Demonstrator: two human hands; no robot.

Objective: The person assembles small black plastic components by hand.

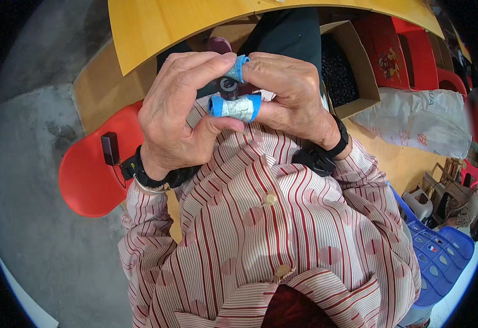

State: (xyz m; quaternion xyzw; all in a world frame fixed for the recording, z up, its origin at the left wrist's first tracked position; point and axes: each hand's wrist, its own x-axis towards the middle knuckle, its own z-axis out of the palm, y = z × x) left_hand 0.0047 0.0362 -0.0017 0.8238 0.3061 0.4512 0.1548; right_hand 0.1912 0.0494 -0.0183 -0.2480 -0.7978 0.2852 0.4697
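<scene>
At twelve o'clock: two hands (296, 93), two blue-and-white wraps (243, 107), one black part (228, 86). Nine o'clock: one red seat (88, 175). Two o'clock: one cardboard box (363, 68).

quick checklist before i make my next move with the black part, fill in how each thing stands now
1. Black part supported: ok, it sits between two blue-white wraps at the right hand.
2. Round opening in view: ok, it faces the camera.
3. Whole part in view: not ok, fingers and the wraps cover some of it.
4. Left hand touching the part: cannot tell; its thumb is by the lower wrap.
5. Wraps tight: cannot tell from this view.
6. Box open: ok, dark contents show inside.
</scene>
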